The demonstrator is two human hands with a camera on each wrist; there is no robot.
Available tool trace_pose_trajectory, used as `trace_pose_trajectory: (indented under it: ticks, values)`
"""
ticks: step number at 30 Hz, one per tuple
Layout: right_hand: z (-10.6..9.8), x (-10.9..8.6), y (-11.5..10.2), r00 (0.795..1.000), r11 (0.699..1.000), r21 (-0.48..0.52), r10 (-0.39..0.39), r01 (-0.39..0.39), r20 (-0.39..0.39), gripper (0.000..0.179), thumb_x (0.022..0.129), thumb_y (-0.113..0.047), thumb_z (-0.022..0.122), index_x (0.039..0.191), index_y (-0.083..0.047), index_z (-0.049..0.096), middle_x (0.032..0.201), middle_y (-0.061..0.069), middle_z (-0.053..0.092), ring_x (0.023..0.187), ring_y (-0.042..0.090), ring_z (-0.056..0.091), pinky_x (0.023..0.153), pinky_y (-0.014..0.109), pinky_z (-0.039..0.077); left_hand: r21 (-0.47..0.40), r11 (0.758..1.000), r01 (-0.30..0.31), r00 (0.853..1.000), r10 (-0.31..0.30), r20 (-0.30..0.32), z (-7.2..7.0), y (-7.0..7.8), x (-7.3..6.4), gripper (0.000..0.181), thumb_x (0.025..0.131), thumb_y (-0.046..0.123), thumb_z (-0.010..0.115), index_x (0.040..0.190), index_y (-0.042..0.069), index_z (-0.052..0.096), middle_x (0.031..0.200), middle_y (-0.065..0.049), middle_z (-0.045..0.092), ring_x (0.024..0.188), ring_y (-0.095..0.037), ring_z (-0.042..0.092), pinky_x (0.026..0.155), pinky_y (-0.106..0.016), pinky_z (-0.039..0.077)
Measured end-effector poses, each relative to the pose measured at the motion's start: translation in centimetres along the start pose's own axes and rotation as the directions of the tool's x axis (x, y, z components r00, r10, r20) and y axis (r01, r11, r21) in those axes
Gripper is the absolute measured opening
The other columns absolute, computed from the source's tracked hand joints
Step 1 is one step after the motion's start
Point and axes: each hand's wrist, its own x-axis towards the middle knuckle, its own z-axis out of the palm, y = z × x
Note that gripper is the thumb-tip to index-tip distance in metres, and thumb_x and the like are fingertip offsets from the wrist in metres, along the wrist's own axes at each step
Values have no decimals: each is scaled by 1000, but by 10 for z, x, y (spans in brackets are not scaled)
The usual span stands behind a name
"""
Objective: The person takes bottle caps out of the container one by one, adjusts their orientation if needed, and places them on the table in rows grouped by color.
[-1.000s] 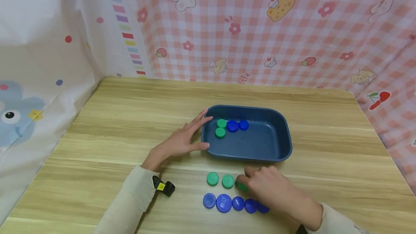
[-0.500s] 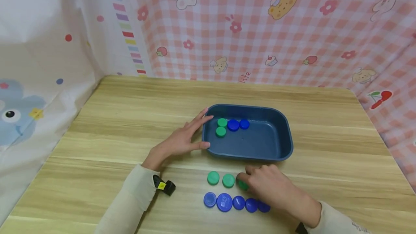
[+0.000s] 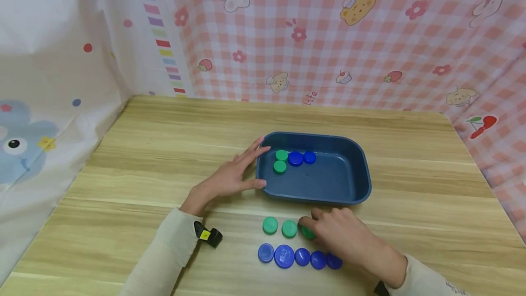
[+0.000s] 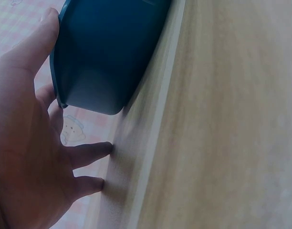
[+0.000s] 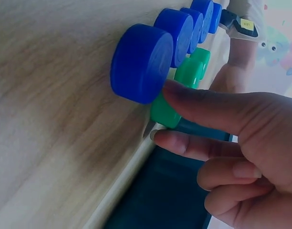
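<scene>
My left hand (image 3: 228,178) is spread at the left end of a dark blue plastic tray (image 3: 328,186), thumb and fingers touching its rim. In the left wrist view the thumb lies along the rim of the tray (image 4: 105,57), and two fingers reach down to the table. My right hand (image 3: 347,236) pinches a green bottle cap (image 5: 165,113) between thumb and forefinger; it is partly covered by the hand in the head view. Two more green caps (image 3: 289,229) lie to its left. Nearer me runs a row of several blue caps (image 3: 284,256), its right end close under the right hand.
Inside the tray sit two green caps (image 3: 280,167) and two blue caps (image 3: 296,159), toward its left and back. The wooden table (image 3: 164,136) meets a pink checked curtain (image 3: 312,49) at the back. White cloth (image 3: 53,67) hangs at the left.
The view shifts very slightly. Both hands, the tray and the caps keep their places, with the right hand staying at the same green cap.
</scene>
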Motion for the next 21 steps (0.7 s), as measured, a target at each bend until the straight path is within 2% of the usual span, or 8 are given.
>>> trace_pose_trajectory:
  ticks: [9, 14, 18, 21]
  values:
    - [-6, -3, -3, 1000, 999, -46, 1, -2, -24, 30, 75, -24, 82, 100, -16, 68, 69, -4, 51, 49, 5, 40, 41, 18, 31, -12, 1000, 15, 1000, -15, 5, 0, 1, 0, 80, 88, 62, 55, 153, 36, 17, 157, 19, -10, 143, -25, 15, 108, -62, 14]
    - [-15, -4, -6, 998, 998, -63, -22, 18, -50, 28, 78, -17, 79, 104, -17, 69, 70, -4, 53, 49, 4, 38, 41, 17, 30, -17, 1000, 17, 1000, -17, 6, 0, 1, 0, 79, 88, 61, 56, 153, 37, 16, 157, 20, -10, 143, -24, 14, 109, -61, 13]
    - [-27, -4, -7, 991, 997, -43, -76, 71, -114, 30, 78, -9, 75, 107, -16, 69, 73, -6, 54, 49, 3, 34, 42, 15, 27, -12, 1000, 17, 1000, -17, 8, 0, 1, 0, 80, 87, 63, 54, 153, 37, 16, 157, 19, -10, 144, -24, 13, 108, -63, 15]
    - [-36, -1, -2, 977, 990, -36, -143, 139, -161, 32, 78, -9, 76, 108, -18, 68, 74, -8, 54, 47, 1, 30, 40, 14, 24, -9, 1000, 14, 1000, -14, 6, 0, 1, 0, 81, 87, 64, 53, 153, 36, 16, 158, 18, -10, 144, -25, 14, 107, -64, 15]
